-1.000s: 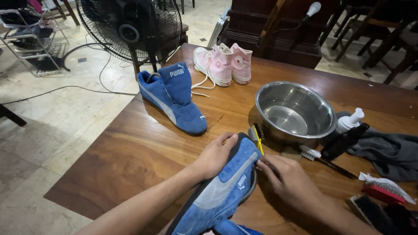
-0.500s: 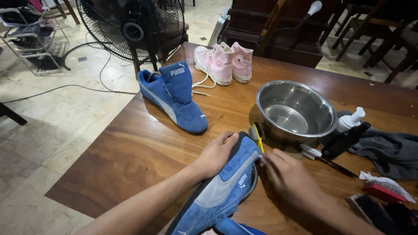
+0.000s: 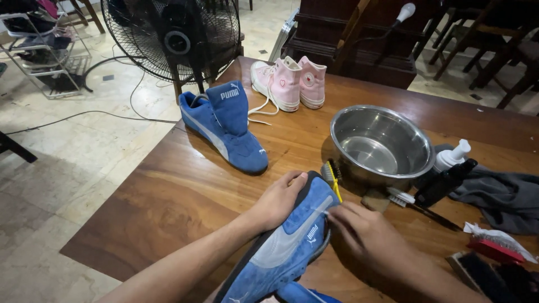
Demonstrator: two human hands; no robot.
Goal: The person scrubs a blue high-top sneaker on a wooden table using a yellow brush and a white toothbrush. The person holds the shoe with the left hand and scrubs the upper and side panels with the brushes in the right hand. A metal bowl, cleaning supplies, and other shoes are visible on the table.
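Left hand [image 3: 278, 201] cups the toe of a blue suede shoe [image 3: 289, 241], gripping it tilted over the wooden table [image 3: 168, 191]; right hand [image 3: 365, 235] presses closed fingers on its pale side stripe. Since the earlier frame, both hands have barely shifted. A steel bowl [image 3: 382, 146] sits nearby.

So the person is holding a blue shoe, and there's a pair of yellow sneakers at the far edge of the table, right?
Not quite: the sneakers at the far edge are pink, not yellow, as the head view shows. The left hand and right hand do hold a blue shoe.
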